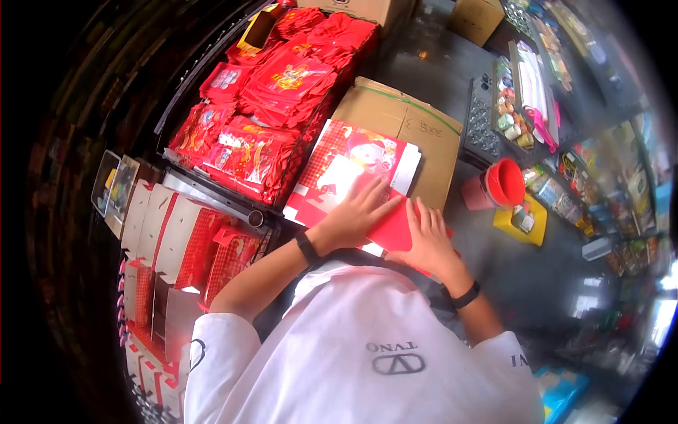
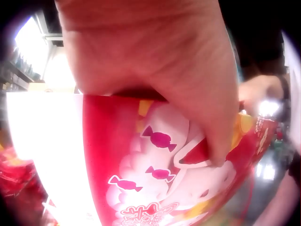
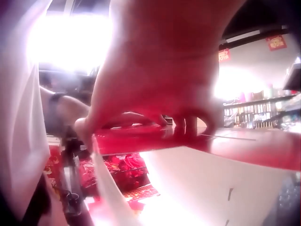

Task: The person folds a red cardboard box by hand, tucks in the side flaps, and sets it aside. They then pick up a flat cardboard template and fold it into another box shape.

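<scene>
A folded card piece, with a plain red panel (image 1: 390, 227) and a printed face (image 2: 160, 146), lies close to the person's body under both hands. The left hand (image 1: 357, 218) rests across the panel's left part, fingers spread and extended; in the left wrist view, a digit of the left hand (image 2: 155, 52) touches the face printed with candies. The right hand (image 1: 429, 244) presses the right part with extended fingers, and in the right wrist view the right hand (image 3: 160, 66) has its thumb at the edge. Printed sheets (image 1: 371, 152) lie beneath, on brown cardboard (image 1: 431, 131).
A black crate (image 1: 164, 113) holds many red packets (image 1: 289, 78) at the upper left. Red-and-white boxes (image 1: 169, 233) stand at the left. A red bucket (image 1: 480, 192) and a yellow basket (image 1: 538, 230) stand on the right, with stocked shelves beyond.
</scene>
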Tool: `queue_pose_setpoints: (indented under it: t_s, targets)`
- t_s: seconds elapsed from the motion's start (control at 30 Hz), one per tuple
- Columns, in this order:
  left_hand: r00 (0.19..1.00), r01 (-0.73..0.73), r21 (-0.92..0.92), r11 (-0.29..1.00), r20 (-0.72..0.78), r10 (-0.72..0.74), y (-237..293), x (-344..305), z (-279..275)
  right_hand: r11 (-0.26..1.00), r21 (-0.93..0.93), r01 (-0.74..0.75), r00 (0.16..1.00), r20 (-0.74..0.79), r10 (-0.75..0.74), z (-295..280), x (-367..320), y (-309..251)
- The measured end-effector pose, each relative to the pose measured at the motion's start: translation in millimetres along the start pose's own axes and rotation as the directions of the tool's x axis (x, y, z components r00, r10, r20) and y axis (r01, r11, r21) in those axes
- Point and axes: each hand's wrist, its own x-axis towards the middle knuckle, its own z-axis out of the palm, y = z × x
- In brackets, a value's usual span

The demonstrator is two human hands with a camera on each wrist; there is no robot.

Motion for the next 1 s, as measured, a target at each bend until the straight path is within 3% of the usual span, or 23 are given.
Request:
queue_pose_setpoints:
  t_s: [0.13,0.2,0.33,0.4,0.47,0.5,0.53,0.57,0.6,0.63,0.73,0.77,0.83,0.9,1.0]
  targets:
    - [0.997,0.01,0.084,0.996,-0.08,-0.004,5.9,-1.3,7.8,0.992,-0.126,-0.022,1.0,-0.019,0.02,9.4,0.3,-10.1]
    - [0.992,0.009,0.187,0.982,-0.128,0.016,7.8,-0.1,4.6,0.995,-0.037,-0.089,0.995,-0.048,0.087,10.5,6.4,-4.1]
    - [0.937,0.078,-0.122,0.989,-0.331,-0.115,9.7,-16.3,-11.8,0.986,0.084,-0.146,0.969,-0.186,0.16,-12.1,9.8,18.4]
    - [0.79,0.144,-0.225,0.964,-0.56,-0.249,-2.1,-43.1,-9.6,0.975,0.196,-0.106,0.954,-0.257,0.155,-24.6,1.0,36.4]
    - [0.591,0.336,-0.333,0.881,-0.654,-0.472,-23.2,-65.4,7.4,0.946,0.324,-0.031,0.929,-0.341,0.147,-30.1,-12.8,52.4]
    - [0.525,0.383,-0.449,0.807,-0.613,-0.591,-34.7,-65.7,2.4,0.902,0.431,-0.019,0.939,-0.302,0.164,-25.7,-20.0,64.8]
    - [0.438,0.373,-0.703,0.606,-0.443,-0.782,-49.5,-69.7,14.0,0.851,0.524,0.026,0.935,-0.315,0.166,-27.9,-23.1,61.7]
    - [0.382,0.251,-0.903,0.349,-0.238,-0.893,-65.3,-72.6,25.3,0.788,0.612,0.071,0.93,-0.326,0.169,-30.3,-25.8,55.8]
    - [0.36,0.107,-0.993,0.045,-0.003,-0.933,-74.3,-70.4,25.1,0.713,0.692,0.116,0.926,-0.335,0.174,-30.0,-28.3,50.1]
    - [0.369,0.089,-0.981,-0.173,0.194,-0.909,-75.7,-70.0,15.8,0.669,0.736,0.102,0.928,-0.313,0.203,-25.7,-30.9,44.3]
    - [0.576,-0.06,-0.964,-0.259,0.179,-0.798,-107.5,-86.8,46.0,0.694,0.666,0.273,0.911,-0.412,0.036,-4.3,-30.4,51.9]
    - [0.591,-0.077,-0.972,-0.224,0.137,-0.795,-112.6,-91.6,50.6,0.554,0.799,0.235,0.942,-0.328,0.072,4.6,-30.9,53.4]
    - [0.582,-0.054,-0.985,-0.166,0.104,-0.806,-107.3,-91.5,33.6,0.647,0.759,0.072,0.981,-0.172,0.092,55.9,-32.2,98.9]
    - [0.523,-0.024,-0.987,-0.161,0.125,-0.843,-98.8,-90.0,23.2,0.615,0.788,-0.017,0.994,-0.053,0.095,50.0,-24.1,90.3]
    - [0.547,0.167,-0.986,0.007,0.087,-0.833,-79.6,-93.7,21.2,0.673,0.736,-0.073,0.997,0.064,0.038,60.3,-16.5,89.1]
